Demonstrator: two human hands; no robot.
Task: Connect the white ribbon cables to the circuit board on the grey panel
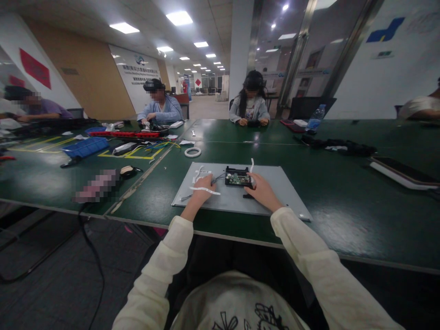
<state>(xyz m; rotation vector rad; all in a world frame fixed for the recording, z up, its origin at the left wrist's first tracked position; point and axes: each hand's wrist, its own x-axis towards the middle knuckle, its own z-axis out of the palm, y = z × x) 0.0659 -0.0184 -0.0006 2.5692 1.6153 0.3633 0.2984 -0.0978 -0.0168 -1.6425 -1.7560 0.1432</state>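
A flat grey panel (233,206) lies on the green table in front of me. On it rests a green circuit board (237,178) in a black frame (232,169). Thin grey wires (220,178) run from the board's left side to my left hand (202,189), whose fingers are closed on them. Across that hand hangs a white paper strip (204,189). My right hand (261,190) grips the black frame at its right edge, thumb and fingers closed. Another white strip (252,164) sticks up beside those fingers.
A white tape roll (193,152) and a small wrench (193,133) lie beyond the panel. To the left are a blue tray (85,147) and cables. A phone on a white box (402,174) and a water bottle (315,119) stand right. Several people sit around the table.
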